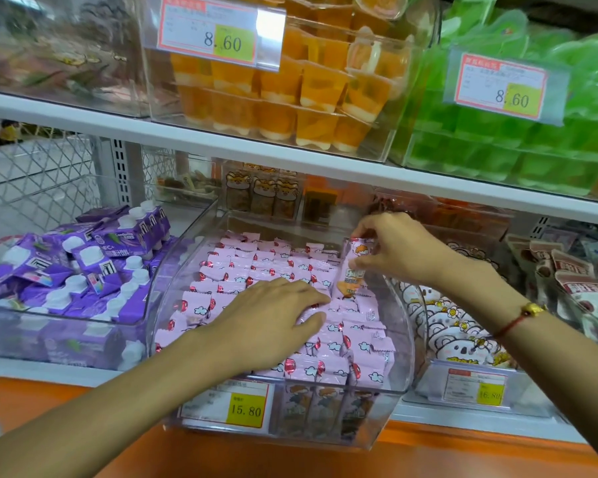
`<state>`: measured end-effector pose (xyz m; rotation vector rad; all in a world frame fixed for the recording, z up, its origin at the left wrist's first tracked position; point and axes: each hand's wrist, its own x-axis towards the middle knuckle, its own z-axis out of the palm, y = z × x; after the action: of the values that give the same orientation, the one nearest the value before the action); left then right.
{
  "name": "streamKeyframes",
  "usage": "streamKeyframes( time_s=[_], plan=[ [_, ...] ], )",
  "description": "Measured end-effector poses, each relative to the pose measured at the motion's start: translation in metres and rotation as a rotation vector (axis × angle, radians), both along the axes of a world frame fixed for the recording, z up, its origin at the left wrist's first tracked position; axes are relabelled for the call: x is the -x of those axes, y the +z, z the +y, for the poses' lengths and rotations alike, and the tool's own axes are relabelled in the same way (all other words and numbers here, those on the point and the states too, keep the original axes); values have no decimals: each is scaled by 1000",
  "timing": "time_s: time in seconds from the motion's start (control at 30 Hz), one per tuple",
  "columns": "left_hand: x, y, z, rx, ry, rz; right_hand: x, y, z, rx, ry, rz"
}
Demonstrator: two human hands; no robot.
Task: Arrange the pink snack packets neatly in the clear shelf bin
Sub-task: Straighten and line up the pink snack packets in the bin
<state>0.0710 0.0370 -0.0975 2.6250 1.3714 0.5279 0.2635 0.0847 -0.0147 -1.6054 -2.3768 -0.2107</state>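
- Pink snack packets (256,270) fill the clear shelf bin (399,339), which sits at the front edge of the lower shelf (463,414), between two other clear bins.
- Rows of packets at the back of the bin stand fairly straight; those toward the front lie looser and overlap.
- Behind the bin's front wall stand a few brownish packets, beside a yellow price tag (244,410) reading 15.80.
- Left hand (266,322) lies flat, palm down, on the packets near the bin's middle, fingers spread and gripping nothing that I can see.
- Right hand (401,248) is at the bin's right back corner, fingers (370,262) pinched on the top of one upright packet (353,270), pink with an orange picture; a red cord bracelet (518,319) is on that wrist.
- Left bin (83,319) holds purple drink cartons with white caps, jumbled.
- Right bin (463,339) holds white packets printed with cartoon animals, with a tag reading 16.80.
- Upper shelf (221,143) carries clear boxes of orange jelly cups (290,98) and green jelly cups (497,143), each tagged 8.60.
- An orange ledge (256,457) runs below the lower shelf.
- Wire mesh (42,174) backs the shelf at left.
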Motion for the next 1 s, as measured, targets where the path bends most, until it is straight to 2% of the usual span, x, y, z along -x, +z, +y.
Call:
streamKeyframes(
  time_s=[0.1,0.3,0.43,0.5,0.6,0.67,0.83,1.0],
  plan=[
    [0,0,0,-2,-1,8,8,-4,3,-50,-15,-30],
    [0,1,-1,-2,-3,7,12,-26,-5,380,94,-184],
    [0,2,-1,2,-4,0,13,-20,-6,485,124,-275],
    [1,3,-1,4,-2,2,9,-14,-4,450,131,-230],
    [1,2,-2,6,-4,-10,0,-6,5,170,75,-43],
    [0,2,-2,-1,-3,-16,0,-11,10,62,24,-44],
    [0,0,-1,-25,3,-8,8,-34,27,228,-44,-237],
    [0,0,-1,-32,9,-13,3,-29,33,338,-20,-69]
  ],
)
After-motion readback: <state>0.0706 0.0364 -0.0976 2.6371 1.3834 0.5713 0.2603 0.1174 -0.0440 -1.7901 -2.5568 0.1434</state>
